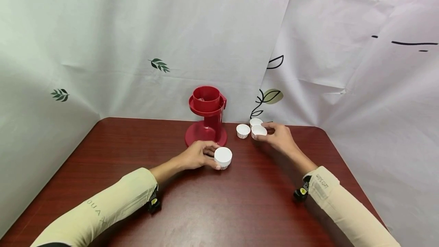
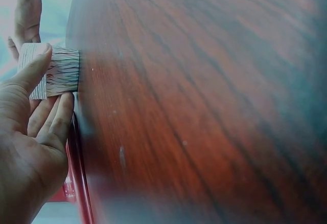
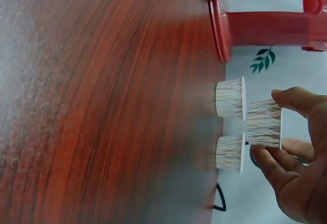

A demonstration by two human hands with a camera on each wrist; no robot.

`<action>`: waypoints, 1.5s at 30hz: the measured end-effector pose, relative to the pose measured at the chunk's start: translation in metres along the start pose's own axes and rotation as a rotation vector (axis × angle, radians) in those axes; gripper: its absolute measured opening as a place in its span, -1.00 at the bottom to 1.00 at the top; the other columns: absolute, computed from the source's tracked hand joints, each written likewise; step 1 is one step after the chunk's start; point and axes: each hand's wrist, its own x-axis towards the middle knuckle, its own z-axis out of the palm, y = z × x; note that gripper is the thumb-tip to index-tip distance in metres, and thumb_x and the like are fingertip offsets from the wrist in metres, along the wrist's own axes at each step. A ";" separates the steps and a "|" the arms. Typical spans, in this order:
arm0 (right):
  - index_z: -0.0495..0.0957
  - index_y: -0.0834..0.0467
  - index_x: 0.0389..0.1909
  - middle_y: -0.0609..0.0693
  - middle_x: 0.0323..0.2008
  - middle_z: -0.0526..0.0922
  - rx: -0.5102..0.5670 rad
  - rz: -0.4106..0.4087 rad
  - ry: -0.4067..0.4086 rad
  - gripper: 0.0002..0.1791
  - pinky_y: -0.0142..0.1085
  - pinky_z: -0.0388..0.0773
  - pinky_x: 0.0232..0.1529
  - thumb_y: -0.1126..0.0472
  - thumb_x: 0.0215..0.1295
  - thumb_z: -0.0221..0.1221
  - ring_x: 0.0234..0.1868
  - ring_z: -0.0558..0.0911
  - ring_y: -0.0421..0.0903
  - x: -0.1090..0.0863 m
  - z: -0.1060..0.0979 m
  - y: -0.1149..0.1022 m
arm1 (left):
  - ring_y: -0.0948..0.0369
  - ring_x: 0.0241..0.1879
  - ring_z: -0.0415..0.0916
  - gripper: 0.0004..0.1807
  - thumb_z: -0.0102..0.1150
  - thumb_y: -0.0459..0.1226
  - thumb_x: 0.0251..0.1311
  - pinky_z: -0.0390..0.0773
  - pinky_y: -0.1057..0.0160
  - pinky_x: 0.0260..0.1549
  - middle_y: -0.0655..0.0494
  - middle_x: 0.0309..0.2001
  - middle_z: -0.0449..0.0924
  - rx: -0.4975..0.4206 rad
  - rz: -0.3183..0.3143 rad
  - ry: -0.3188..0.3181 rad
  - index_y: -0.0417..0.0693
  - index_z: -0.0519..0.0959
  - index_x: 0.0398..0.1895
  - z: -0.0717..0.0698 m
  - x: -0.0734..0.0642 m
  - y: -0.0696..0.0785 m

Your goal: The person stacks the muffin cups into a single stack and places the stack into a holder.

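Observation:
My left hand (image 1: 199, 156) grips a small white paper cup (image 2: 64, 70) between thumb and fingers. Its side has thin coloured lines, and a ribbed white cap (image 1: 223, 155) covers its top. This cup stands on the table just in front of a red plastic stand (image 1: 213, 123). Farther right, my right hand (image 1: 278, 136) pinches an open white paper cup (image 3: 264, 124) by its sides, raised above table level. Two similar cups stand close beside it, one to the left (image 1: 243, 131) and one behind (image 1: 255, 122).
The red stand has a round base (image 1: 197, 134), a column and an open cylinder (image 1: 206, 98) on top with something pale inside. A white printed cloth (image 1: 205, 29) hangs right behind the dark red wooden table (image 1: 219, 209).

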 end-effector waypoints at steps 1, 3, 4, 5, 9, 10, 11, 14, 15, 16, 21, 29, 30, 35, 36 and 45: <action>0.72 0.29 0.35 0.27 0.21 0.85 0.005 -0.003 -0.002 -0.23 -0.32 0.74 0.07 -0.04 0.21 0.66 0.16 0.88 0.15 0.000 0.000 -0.002 | 0.09 0.09 0.82 -0.38 0.72 -0.41 0.13 0.84 0.23 0.19 -0.22 0.14 0.83 0.000 -0.001 0.000 -0.34 0.69 0.28 0.000 0.000 0.000; 0.73 0.29 0.33 0.27 0.17 0.87 0.016 -0.009 -0.008 -0.25 -0.37 0.74 0.02 -0.03 0.21 0.66 0.15 0.89 0.16 0.000 0.002 -0.004 | 0.09 0.09 0.83 -0.37 0.72 -0.41 0.13 0.84 0.24 0.19 -0.23 0.13 0.83 0.000 -0.001 0.000 -0.34 0.69 0.28 0.000 0.000 0.000; 0.74 0.28 0.32 0.26 0.14 0.88 0.020 -0.011 -0.011 -0.26 -0.38 0.73 0.00 -0.03 0.21 0.66 0.14 0.89 0.15 -0.001 0.002 -0.006 | 0.09 0.09 0.83 -0.37 0.72 -0.41 0.13 0.84 0.24 0.19 -0.23 0.13 0.83 0.000 -0.002 0.000 -0.34 0.69 0.28 0.000 0.000 0.000; 0.75 0.27 0.31 0.26 0.12 0.89 0.024 -0.014 -0.015 -0.28 -0.39 0.73 -0.01 -0.02 0.21 0.66 0.13 0.89 0.15 -0.001 0.003 -0.008 | 0.09 0.09 0.83 -0.37 0.72 -0.42 0.13 0.84 0.23 0.19 -0.23 0.13 0.83 0.000 -0.001 -0.001 -0.35 0.69 0.28 0.000 0.000 0.000; 0.77 0.25 0.28 0.23 0.09 0.90 0.024 -0.034 -0.028 -0.31 -0.41 0.74 -0.04 -0.01 0.20 0.66 0.09 0.91 0.10 -0.002 0.007 -0.015 | 0.09 0.09 0.83 -0.38 0.72 -0.42 0.13 0.85 0.20 0.20 -0.23 0.13 0.83 0.004 0.001 -0.003 -0.35 0.69 0.27 -0.001 0.001 0.000; 0.78 0.24 0.27 0.22 0.08 0.90 0.025 -0.038 -0.031 -0.32 -0.40 0.75 -0.05 -0.01 0.19 0.66 0.08 0.91 0.10 -0.002 0.008 -0.017 | 0.09 0.09 0.83 -0.38 0.73 -0.41 0.13 0.85 0.19 0.20 -0.23 0.13 0.83 0.005 0.000 -0.004 -0.35 0.69 0.27 -0.001 0.001 0.001; 0.78 0.24 0.27 0.22 0.08 0.90 0.026 -0.046 -0.032 -0.32 -0.40 0.76 -0.05 0.00 0.19 0.66 0.07 0.91 0.09 -0.003 0.009 -0.020 | 0.09 0.09 0.83 -0.38 0.73 -0.41 0.13 0.85 0.17 0.21 -0.23 0.13 0.83 0.006 -0.001 -0.005 -0.34 0.69 0.26 -0.001 0.001 0.001; 0.80 0.24 0.24 0.21 0.05 0.91 0.039 -0.060 -0.041 -0.34 -0.38 0.78 -0.07 0.01 0.17 0.67 0.04 0.92 0.07 -0.005 0.013 -0.028 | 0.09 0.08 0.84 -0.38 0.73 -0.40 0.13 0.85 0.14 0.22 -0.22 0.12 0.83 0.013 -0.005 -0.007 -0.33 0.69 0.26 -0.001 0.001 0.002; 0.80 0.23 0.24 0.20 0.03 0.92 0.042 -0.064 -0.045 -0.34 -0.36 0.80 -0.06 0.01 0.16 0.67 0.04 0.92 0.07 -0.005 0.014 -0.030 | 0.10 0.07 0.84 -0.38 0.73 -0.40 0.13 0.85 0.12 0.22 -0.22 0.12 0.83 0.013 -0.007 -0.007 -0.33 0.69 0.26 -0.002 0.001 0.002; 0.81 0.22 0.23 0.20 0.02 0.92 0.053 -0.068 -0.050 -0.35 -0.35 0.80 -0.06 0.02 0.16 0.68 0.03 0.92 0.07 -0.006 0.015 -0.033 | 0.10 0.07 0.84 -0.38 0.73 -0.40 0.13 0.85 0.11 0.23 -0.22 0.12 0.83 0.015 -0.008 -0.007 -0.33 0.69 0.26 -0.002 0.001 0.002; 0.80 0.22 0.25 0.20 0.06 0.91 0.091 -0.101 -0.079 -0.33 -0.25 0.87 -0.01 0.03 0.15 0.69 0.02 0.93 0.05 -0.010 0.022 -0.044 | 0.09 0.07 0.84 -0.39 0.73 -0.40 0.14 0.85 0.14 0.22 -0.22 0.13 0.83 0.015 -0.009 -0.009 -0.33 0.69 0.26 -0.002 0.001 0.001; 0.77 0.24 0.26 0.18 0.05 0.90 0.209 -0.142 -0.162 -0.32 -0.18 0.90 0.05 0.09 0.15 0.72 -0.02 0.92 0.00 -0.024 0.031 -0.064 | 0.11 0.07 0.84 -0.40 0.72 -0.37 0.16 0.84 0.07 0.25 -0.19 0.13 0.83 0.019 0.005 -0.018 -0.30 0.71 0.27 -0.002 0.002 0.001; 0.76 0.25 0.26 0.17 0.03 0.91 0.213 -0.151 -0.170 -0.33 -0.18 0.90 0.05 0.10 0.15 0.72 -0.02 0.92 0.00 -0.026 0.032 -0.066 | 0.11 0.07 0.84 -0.40 0.72 -0.37 0.16 0.84 0.06 0.25 -0.19 0.12 0.83 0.019 0.005 -0.019 -0.30 0.71 0.27 -0.002 0.002 0.001; 0.77 0.25 0.24 0.15 0.02 0.91 0.217 -0.212 -0.209 -0.37 -0.18 0.90 0.06 0.14 0.17 0.71 -0.03 0.93 0.01 -0.033 0.038 -0.075 | 0.11 0.08 0.84 -0.39 0.73 -0.37 0.15 0.84 0.09 0.25 -0.19 0.12 0.84 0.019 -0.002 -0.020 -0.31 0.69 0.27 -0.002 0.002 0.001; 0.78 0.24 0.23 0.15 0.01 0.91 0.219 -0.221 -0.217 -0.38 -0.16 0.91 0.06 0.14 0.17 0.71 -0.04 0.93 0.01 -0.035 0.039 -0.077 | 0.11 0.08 0.84 -0.39 0.73 -0.38 0.15 0.84 0.11 0.24 -0.19 0.12 0.84 0.016 -0.003 -0.021 -0.31 0.69 0.26 -0.003 0.002 0.001; 0.80 0.23 0.21 0.11 0.01 0.93 0.231 -0.280 -0.310 -0.41 -0.20 0.91 0.04 0.17 0.16 0.70 -0.05 0.93 -0.03 -0.042 0.048 -0.082 | 0.16 0.03 0.83 -0.42 0.71 -0.46 0.12 0.86 0.21 0.15 -0.20 0.08 0.82 -0.037 -0.007 -0.023 -0.37 0.67 0.21 -0.001 0.002 0.002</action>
